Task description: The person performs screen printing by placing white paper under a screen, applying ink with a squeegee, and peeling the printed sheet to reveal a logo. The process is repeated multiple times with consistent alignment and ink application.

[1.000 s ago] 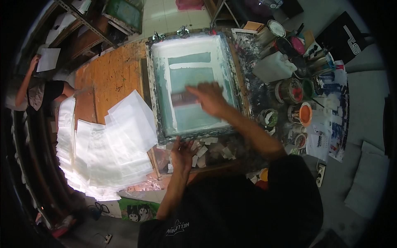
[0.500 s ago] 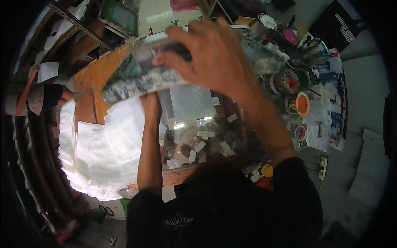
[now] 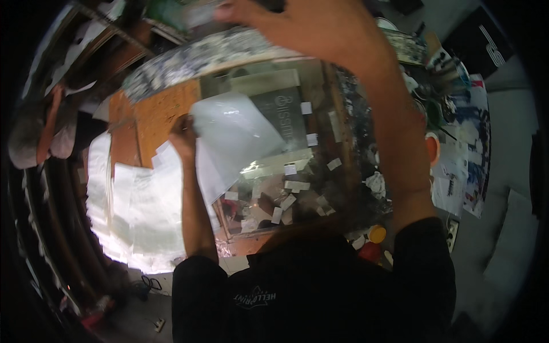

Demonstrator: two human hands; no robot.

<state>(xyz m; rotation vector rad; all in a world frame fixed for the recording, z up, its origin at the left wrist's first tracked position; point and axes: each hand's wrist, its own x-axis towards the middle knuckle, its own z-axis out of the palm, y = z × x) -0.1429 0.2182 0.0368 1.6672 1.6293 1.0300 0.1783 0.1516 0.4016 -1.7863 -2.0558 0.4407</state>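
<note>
My left hand [image 3: 182, 136] pinches the left edge of a thin, translucent white sheet [image 3: 231, 123], which curls up off the glass-topped work surface [image 3: 311, 197]. Partly under the sheet lies a dark grey rectangle [image 3: 280, 111] with pale lettering. Across the top stands a raised, paint-smeared screen printing frame [image 3: 209, 52]. My right hand [image 3: 311, 26] is above this frame, its thumb stretched to the left. The other fingers are cut off by the picture's upper edge, so its grip is hidden.
Fanned white sheets [image 3: 148, 208] cover the left of the table, beside an orange-brown board [image 3: 166, 111]. Several small white labels [image 3: 296, 186] dot the glass. Paint containers [image 3: 433, 150] crowd the right side. Another person [image 3: 46, 137] is at the far left, near shelving.
The frame has swung up and away, uncovering the glass. My right hand has risen with it. My left hand has moved left and down, drawing the white sheet with it.
</note>
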